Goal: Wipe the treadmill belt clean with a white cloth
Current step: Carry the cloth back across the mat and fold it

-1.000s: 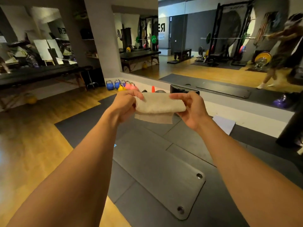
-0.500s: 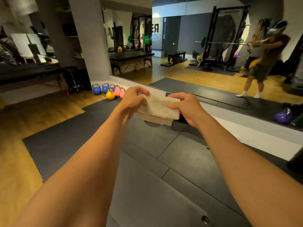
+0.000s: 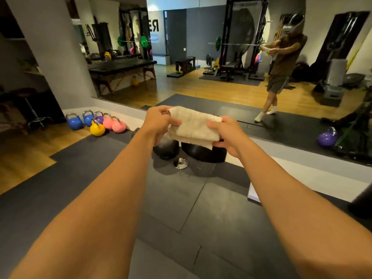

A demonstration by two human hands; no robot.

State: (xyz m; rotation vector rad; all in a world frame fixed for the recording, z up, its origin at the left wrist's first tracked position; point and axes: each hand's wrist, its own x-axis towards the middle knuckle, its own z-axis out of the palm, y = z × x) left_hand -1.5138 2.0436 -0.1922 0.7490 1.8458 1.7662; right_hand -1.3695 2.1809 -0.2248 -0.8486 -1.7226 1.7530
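Observation:
I hold a folded white cloth (image 3: 196,125) out in front of me at arm's length with both hands. My left hand (image 3: 159,122) grips its left end and my right hand (image 3: 227,135) grips its right end, thumb on top. A lower flap of the cloth hangs below the fold. No treadmill belt shows in this view; below my arms lie dark grey floor mats (image 3: 181,202).
Several coloured kettlebells (image 3: 96,123) stand at the left by a wall mirror (image 3: 201,57). Black balls (image 3: 167,148) and a chrome floor fitting (image 3: 180,163) sit just beyond my hands. A purple kettlebell (image 3: 326,138) is at the right. Wood floor (image 3: 22,156) lies to the left.
My view has swung up and to the right, away from the flat grey pad near my feet. Both hands keep hold of the cloth, now closer together.

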